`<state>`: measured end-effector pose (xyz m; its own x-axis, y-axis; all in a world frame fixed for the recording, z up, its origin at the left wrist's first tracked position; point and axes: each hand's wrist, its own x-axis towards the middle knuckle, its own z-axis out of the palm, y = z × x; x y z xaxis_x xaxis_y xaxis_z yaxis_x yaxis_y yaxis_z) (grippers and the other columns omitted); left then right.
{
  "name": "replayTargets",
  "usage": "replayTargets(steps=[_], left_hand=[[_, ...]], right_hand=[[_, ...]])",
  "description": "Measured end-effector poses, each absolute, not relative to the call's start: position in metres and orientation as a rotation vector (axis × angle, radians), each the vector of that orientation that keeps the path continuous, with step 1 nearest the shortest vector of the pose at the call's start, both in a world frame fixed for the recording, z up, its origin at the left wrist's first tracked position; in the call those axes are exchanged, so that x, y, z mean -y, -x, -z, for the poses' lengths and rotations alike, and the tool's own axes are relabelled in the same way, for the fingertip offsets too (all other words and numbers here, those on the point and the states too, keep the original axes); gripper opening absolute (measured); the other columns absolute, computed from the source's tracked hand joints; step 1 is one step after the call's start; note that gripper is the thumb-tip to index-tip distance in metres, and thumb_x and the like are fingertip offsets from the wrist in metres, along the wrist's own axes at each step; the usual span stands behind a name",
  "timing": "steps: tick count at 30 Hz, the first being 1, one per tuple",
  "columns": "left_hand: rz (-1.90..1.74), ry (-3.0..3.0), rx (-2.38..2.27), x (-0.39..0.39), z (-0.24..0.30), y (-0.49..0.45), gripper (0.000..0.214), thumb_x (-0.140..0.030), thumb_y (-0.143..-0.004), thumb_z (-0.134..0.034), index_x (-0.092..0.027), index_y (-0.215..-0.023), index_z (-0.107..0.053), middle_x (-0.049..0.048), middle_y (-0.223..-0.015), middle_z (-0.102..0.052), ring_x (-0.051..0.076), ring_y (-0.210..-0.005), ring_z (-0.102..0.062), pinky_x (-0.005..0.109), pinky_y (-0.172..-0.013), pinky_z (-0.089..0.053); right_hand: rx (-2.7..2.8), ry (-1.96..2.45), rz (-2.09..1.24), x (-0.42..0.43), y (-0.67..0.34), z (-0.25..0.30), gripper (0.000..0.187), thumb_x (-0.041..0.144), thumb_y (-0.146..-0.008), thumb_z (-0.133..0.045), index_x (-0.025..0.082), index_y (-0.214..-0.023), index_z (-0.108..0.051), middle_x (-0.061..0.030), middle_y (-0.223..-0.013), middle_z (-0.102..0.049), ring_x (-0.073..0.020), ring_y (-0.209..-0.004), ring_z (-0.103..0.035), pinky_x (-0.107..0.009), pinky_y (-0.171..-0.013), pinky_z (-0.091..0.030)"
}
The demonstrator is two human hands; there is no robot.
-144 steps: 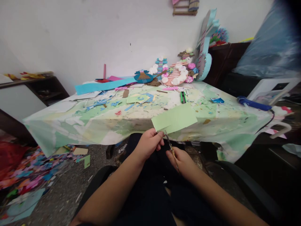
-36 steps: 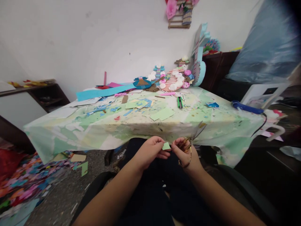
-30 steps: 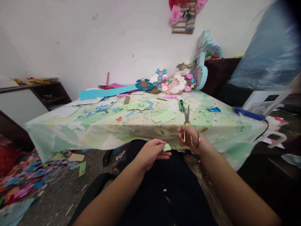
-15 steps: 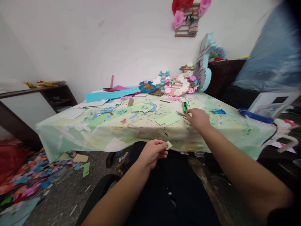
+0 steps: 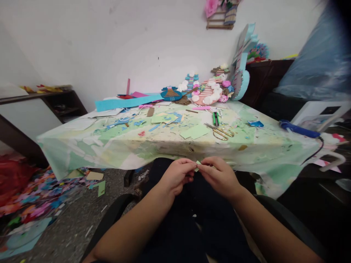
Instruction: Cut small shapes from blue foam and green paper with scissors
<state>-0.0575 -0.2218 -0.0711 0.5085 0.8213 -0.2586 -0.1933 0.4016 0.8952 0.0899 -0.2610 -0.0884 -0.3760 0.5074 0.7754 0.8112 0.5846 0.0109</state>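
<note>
Between the fingertips of both hands is a small piece of light green paper [image 5: 197, 164], held above my lap just short of the table edge. My left hand [image 5: 179, 175] pinches it from the left. My right hand [image 5: 219, 175] grips its right side with thumb and fingers closed; part of the paper is hidden by the fingers. Gold-handled scissors [image 5: 221, 132] lie on the table beyond my right hand. Behind them is a green and black utility knife [image 5: 215, 119]. Larger light green paper sheets [image 5: 194, 131] lie left of the scissors.
A patterned cloth [image 5: 131, 146] covers the table, with paper scraps over it. A blue glue gun [image 5: 298, 129] lies at the right, with its cord hanging. Finished paper crafts [image 5: 208, 93] stand by the wall. Colourful scraps [image 5: 41, 197] cover the floor at left.
My right hand has left the scissors on the table and come back to the green paper, which both hands now hold. My left hand stays nearly in place. The view has tilted down slightly.
</note>
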Motion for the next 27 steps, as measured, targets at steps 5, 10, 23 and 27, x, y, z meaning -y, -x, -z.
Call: replayTargets(steps=[5, 10, 23, 27], left_hand=[[-0.731, -0.923, -0.782, 0.225, 0.071, 0.055, 0.014, -0.02, -0.055, -0.061, -0.014, -0.061, -0.049, -0.0035, -0.047, -0.045, 0.005, -0.042, -0.041, 0.017, -0.041, -0.031], [-0.737, -0.847, -0.697, 0.23, 0.073, 0.053, 0.01, -0.016, -0.057, -0.056, -0.015, -0.063, -0.047, -0.0037, -0.051, -0.046, 0.006, -0.046, -0.043, 0.018, -0.043, -0.033], [-0.81, -0.749, -0.548, 0.232, 0.079, 0.051, 0.005, -0.012, -0.06, -0.05, -0.015, -0.061, -0.047, -0.003, -0.053, -0.049, 0.007, -0.05, -0.046, 0.019, -0.049, -0.036], [-0.806, -0.764, -0.535, 0.233, 0.078, 0.05, 0.004, -0.011, -0.06, -0.049, -0.015, -0.059, -0.046, -0.0034, -0.049, -0.047, 0.006, -0.046, -0.043, 0.019, -0.046, -0.034]], right_hand=[[2.089, 1.008, 0.448, 0.264, -0.093, 0.084, 0.02, 0.014, -0.071, -0.051, 0.022, -0.088, -0.058, -0.0047, -0.079, -0.058, -0.0139, -0.073, -0.05, -0.028, -0.064, -0.041], [1.861, 1.064, 0.159, 0.268, -0.081, 0.087, 0.013, 0.014, -0.068, -0.053, 0.022, -0.078, -0.059, -0.0039, -0.078, -0.058, -0.0138, -0.072, -0.053, -0.029, -0.064, -0.043], [1.102, 1.086, -0.577, 0.267, -0.05, 0.095, 0.007, 0.018, -0.064, -0.057, 0.018, -0.061, -0.051, -0.0007, -0.074, -0.053, -0.0111, -0.068, -0.053, -0.025, -0.063, -0.044], [1.045, 1.061, -0.639, 0.269, -0.048, 0.095, 0.007, 0.018, -0.065, -0.057, 0.018, -0.063, -0.051, -0.0003, -0.073, -0.054, -0.0105, -0.064, -0.052, -0.024, -0.059, -0.044]])
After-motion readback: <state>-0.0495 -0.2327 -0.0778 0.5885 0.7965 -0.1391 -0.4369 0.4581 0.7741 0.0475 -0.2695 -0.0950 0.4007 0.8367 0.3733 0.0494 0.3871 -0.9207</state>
